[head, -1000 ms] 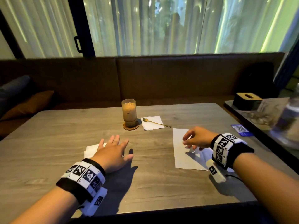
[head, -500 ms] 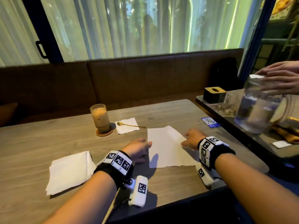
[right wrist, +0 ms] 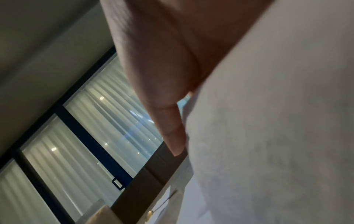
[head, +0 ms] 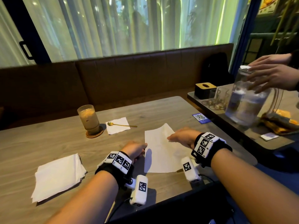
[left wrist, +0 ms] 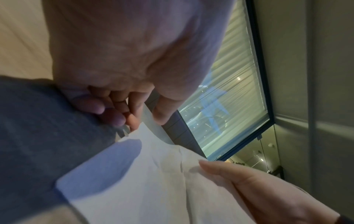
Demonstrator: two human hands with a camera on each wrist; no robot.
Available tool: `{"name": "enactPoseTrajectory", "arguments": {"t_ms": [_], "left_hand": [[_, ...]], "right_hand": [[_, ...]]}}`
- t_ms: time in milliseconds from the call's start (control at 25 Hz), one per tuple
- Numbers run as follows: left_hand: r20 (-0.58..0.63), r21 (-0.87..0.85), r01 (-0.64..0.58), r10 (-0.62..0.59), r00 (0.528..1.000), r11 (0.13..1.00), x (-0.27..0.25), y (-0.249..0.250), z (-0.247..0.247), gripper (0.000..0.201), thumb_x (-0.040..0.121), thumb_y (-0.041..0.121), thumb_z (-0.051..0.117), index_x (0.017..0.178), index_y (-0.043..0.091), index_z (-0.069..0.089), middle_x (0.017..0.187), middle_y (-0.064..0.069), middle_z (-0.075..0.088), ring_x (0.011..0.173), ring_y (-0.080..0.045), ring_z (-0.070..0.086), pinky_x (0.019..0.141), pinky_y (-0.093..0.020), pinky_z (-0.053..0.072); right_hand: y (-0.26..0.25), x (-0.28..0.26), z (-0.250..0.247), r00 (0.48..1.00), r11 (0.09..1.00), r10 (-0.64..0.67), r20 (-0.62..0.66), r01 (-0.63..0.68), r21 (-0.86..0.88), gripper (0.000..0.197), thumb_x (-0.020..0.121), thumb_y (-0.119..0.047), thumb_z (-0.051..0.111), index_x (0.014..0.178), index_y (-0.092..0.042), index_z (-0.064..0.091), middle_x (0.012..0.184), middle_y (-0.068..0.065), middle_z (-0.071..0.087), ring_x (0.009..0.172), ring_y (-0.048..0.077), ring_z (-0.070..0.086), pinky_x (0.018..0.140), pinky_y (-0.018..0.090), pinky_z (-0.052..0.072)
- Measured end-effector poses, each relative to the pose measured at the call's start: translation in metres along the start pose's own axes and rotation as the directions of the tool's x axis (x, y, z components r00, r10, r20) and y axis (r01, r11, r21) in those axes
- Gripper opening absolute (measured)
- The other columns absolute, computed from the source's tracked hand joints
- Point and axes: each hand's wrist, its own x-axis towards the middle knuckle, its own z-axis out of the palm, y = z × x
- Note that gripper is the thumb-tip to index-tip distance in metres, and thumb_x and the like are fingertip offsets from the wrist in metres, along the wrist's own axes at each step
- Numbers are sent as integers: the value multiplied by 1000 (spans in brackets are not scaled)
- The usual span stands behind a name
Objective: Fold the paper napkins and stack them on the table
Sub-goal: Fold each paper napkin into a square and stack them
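An unfolded white paper napkin (head: 159, 152) lies on the wooden table (head: 48, 143) in front of me. My left hand (head: 142, 148) pinches its left edge between thumb and curled fingers (left wrist: 132, 115), and the edge is lifted a little. My right hand (head: 171, 139) holds the napkin's right side, which is raised off the table and fills the right wrist view (right wrist: 268, 136) beside a straight finger (right wrist: 172, 128). A stack of folded white napkins (head: 59, 175) sits to the left of my left wrist.
Behind the napkin are a glass of iced coffee (head: 88, 120) on a coaster and a gold spoon (head: 123, 125) on a small napkin. A blue QR card (head: 200, 118) lies at the right edge. On the neighbouring table another person's hands touch a water jug (head: 246, 102).
My left hand left the folded stack and moved right to pinch the open napkin's left edge. My right hand brought the right side up and leftward. The view turned right.
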Motion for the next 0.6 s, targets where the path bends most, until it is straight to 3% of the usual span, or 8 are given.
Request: {"name": "enactPoseTrajectory", "arguments": {"t_ms": [240, 320, 440, 520, 600], "left_hand": [[9, -46, -44, 44, 999, 998, -10, 2, 3, 20, 97, 20, 69, 78, 14, 64, 63, -2, 53, 56, -16, 48, 49, -23, 34], [18, -92, -65, 67, 998, 994, -9, 1, 4, 9, 95, 18, 71, 89, 14, 65, 70, -2, 56, 60, -16, 49, 53, -25, 36], [31, -170, -78, 84, 996, 982, -7, -2, 3, 12, 91, 17, 75, 96, 13, 65, 85, -11, 66, 67, -20, 57, 60, -28, 45], [26, -227, -89, 98, 995, 970, -6, -5, 1, 10, 89, 12, 77, 94, 11, 68, 103, -21, 75, 79, -25, 65, 76, -33, 55], [-9, -304, -96, 98, 995, 948, -5, -9, -3, 10, 90, 5, 75, 100, 5, 72, 109, -22, 75, 86, -26, 69, 82, -33, 57]], "right_hand": [[-16, -15, 13, 989, 988, -118, 92, 107, 115, 32, 78, -22, 76, 107, -10, 70, 109, 21, 75, 101, 38, 74, 96, 55, 58], [-23, -20, 16, 981, 980, -159, 109, 143, 139, 32, 76, -21, 78, 105, -8, 72, 111, 24, 74, 103, 39, 73, 98, 56, 57], [-32, -24, 21, 973, 971, -194, 126, 172, 169, 27, 79, -17, 79, 102, -7, 72, 112, 26, 73, 105, 40, 73, 100, 54, 57], [-36, -28, 21, 970, 968, -201, 136, 176, 180, 19, 84, -11, 76, 101, -6, 70, 113, 27, 72, 96, 37, 73, 94, 49, 59], [-37, -35, 17, 972, 971, -185, 145, 158, 179, 19, 88, -7, 71, 107, -4, 68, 113, 27, 72, 89, 33, 72, 84, 44, 60]]}}
